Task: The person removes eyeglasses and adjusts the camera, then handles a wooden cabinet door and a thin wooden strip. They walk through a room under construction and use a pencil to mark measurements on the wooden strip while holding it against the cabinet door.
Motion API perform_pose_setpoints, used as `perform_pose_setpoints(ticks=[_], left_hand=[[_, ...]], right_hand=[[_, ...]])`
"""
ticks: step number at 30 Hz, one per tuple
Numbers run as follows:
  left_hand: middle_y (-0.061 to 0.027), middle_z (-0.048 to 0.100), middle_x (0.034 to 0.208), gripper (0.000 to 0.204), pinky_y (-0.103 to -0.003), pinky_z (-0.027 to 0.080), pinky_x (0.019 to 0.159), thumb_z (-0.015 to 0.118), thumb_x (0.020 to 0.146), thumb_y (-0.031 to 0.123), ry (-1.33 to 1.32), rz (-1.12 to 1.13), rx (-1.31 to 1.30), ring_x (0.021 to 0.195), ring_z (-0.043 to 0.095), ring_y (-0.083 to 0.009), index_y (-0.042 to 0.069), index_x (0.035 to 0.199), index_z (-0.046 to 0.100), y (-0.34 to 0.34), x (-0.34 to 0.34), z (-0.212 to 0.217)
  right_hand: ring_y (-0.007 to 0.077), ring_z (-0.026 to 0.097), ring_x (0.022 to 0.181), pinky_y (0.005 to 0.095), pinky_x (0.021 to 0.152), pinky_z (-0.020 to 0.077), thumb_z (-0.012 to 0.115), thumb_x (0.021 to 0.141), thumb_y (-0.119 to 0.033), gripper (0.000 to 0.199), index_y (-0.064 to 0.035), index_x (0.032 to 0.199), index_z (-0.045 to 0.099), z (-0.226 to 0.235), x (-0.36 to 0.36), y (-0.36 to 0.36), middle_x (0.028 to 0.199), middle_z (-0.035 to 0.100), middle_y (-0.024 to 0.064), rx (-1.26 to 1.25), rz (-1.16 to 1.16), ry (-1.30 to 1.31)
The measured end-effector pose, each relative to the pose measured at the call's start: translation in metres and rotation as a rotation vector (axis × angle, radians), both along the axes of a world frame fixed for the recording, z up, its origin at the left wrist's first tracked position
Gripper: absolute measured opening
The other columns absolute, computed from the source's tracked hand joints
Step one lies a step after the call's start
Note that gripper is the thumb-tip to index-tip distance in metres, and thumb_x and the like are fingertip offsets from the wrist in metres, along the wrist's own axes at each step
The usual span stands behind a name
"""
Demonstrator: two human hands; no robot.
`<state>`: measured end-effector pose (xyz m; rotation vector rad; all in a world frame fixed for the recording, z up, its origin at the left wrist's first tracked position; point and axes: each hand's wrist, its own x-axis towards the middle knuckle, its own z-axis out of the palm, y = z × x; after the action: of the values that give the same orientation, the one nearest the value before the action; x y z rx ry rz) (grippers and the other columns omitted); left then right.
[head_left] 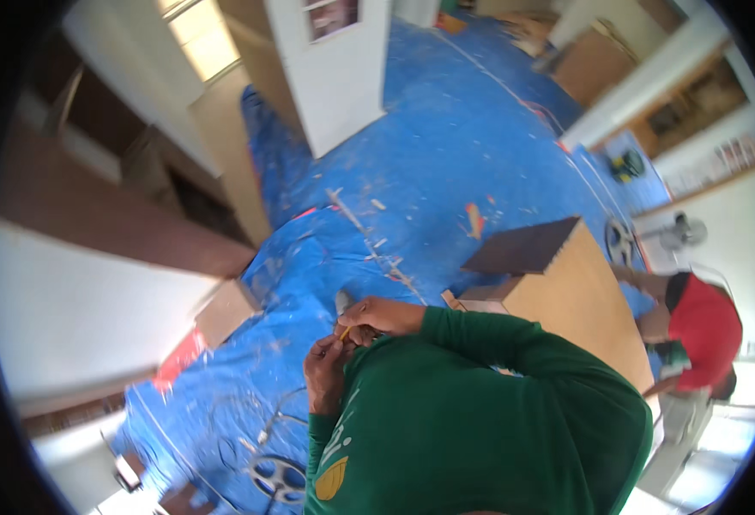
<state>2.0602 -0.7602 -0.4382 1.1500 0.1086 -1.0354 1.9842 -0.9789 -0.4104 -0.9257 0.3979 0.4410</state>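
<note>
In front of my chest, my two hands are close together. My left hand (324, 365) has its fingers drawn in around the lower end of a short, thin yellow stick (346, 333), which looks like a pencil. My right hand (377, 316), reaching in from the right, closes its fingers at the stick's upper end. Just beyond the right hand shows a grey rounded thing (342, 300), too small to name. Green sleeves cover my forearms.
Blue tarp (429, 137) with debris scattered on it covers the floor. A wooden cabinet (566, 300) stands at my right; beyond it, a person in red (705, 330) bends over. A white panel (343, 77) stands ahead. A wheel-like object (279, 479) and cables lie lower left.
</note>
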Motion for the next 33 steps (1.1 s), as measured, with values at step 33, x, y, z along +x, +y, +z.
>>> perform_pose_setpoints(ticks=[33], left_hand=[[-0.006, 0.068, 0.086, 0.022, -0.04, 0.055, 0.066, 0.067, 0.097, 0.03, -0.072, -0.887, 1.019, 0.075, 0.069, -0.0227, 0.008, 0.096, 0.069, -0.57, 0.296, -0.186]], right_hand=[[0.0418, 0.072, 0.091, 0.0549, 0.084, 0.056, 0.061, 0.093, -0.036, 0.034, -0.0046, 0.096, 0.073, -0.276, -0.168, -0.787, 0.105, 0.074, 0.0214, -1.414, -0.617, 0.808]])
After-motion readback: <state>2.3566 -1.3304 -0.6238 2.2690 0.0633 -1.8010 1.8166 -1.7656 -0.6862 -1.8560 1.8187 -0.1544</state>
